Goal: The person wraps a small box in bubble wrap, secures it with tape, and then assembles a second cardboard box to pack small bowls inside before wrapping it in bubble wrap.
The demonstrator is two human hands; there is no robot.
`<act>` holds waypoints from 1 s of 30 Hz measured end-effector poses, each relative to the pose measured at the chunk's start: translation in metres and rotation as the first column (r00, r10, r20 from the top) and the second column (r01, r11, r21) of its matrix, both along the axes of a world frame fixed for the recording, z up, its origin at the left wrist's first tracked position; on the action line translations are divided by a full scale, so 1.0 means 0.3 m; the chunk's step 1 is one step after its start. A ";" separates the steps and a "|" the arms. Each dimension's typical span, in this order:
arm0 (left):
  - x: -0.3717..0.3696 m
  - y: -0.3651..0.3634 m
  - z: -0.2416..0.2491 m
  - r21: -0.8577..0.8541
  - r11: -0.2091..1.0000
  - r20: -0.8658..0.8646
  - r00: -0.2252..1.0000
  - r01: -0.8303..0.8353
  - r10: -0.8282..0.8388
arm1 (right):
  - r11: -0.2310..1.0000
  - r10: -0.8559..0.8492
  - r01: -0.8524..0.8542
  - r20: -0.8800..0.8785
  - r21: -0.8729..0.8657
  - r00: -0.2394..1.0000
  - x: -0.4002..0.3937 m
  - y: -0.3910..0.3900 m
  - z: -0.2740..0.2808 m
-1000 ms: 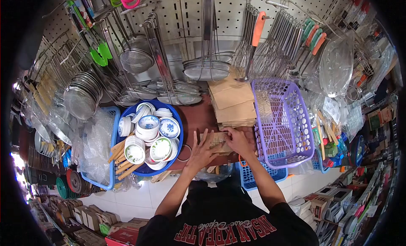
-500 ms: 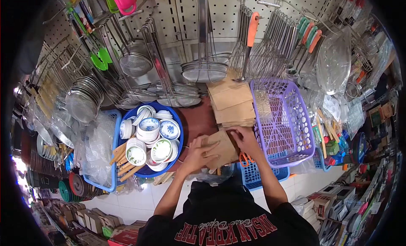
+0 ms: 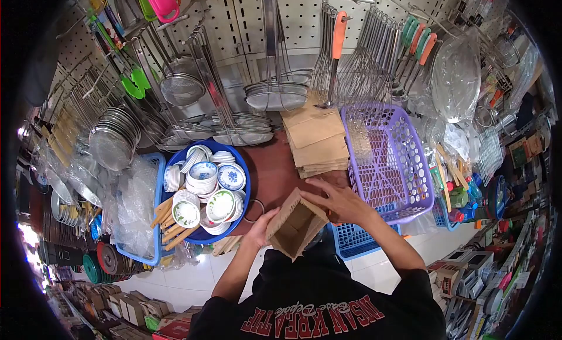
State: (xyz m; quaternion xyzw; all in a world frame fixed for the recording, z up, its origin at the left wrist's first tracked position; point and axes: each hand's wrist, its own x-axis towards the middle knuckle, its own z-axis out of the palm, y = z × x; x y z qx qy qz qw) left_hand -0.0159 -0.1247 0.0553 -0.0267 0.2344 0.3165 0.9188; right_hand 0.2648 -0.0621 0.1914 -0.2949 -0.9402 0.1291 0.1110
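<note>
A brown cardboard box point(image 3: 295, 223), its open side facing up toward me, is held close to my body. My left hand point(image 3: 261, 227) grips its left side, the fingers partly hidden by the cardboard. At the box's right edge is my right hand point(image 3: 336, 201), its fingers spread, the index finger stretched out over the red-brown surface point(image 3: 263, 176). Beyond the hands lies a stack of flat brown cardboard pieces point(image 3: 316, 138). A blue round basin point(image 3: 248, 191) to the left holds stacks of small white bowls point(image 3: 222, 205).
A purple basket point(image 3: 389, 164) stands to the right, with a blue basket point(image 3: 355, 240) below it. Wooden-handled tools point(image 3: 170, 223) lie by the basin. Strainers point(image 3: 276, 97) and whisks point(image 3: 366, 71) hang ahead on a pegboard point(image 3: 216, 18).
The flat cardboard between my hands now stands opened into a box shape. My left hand has moved to its side, and my right hand has spread its fingers. The orange-handled scissors are no longer visible.
</note>
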 end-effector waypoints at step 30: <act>0.047 -0.105 -0.236 0.022 0.916 -0.276 0.878 -0.401 0.391 | 0.744 -0.494 0.211 -0.309 -0.634 0.812 -0.072 -0.019 -0.572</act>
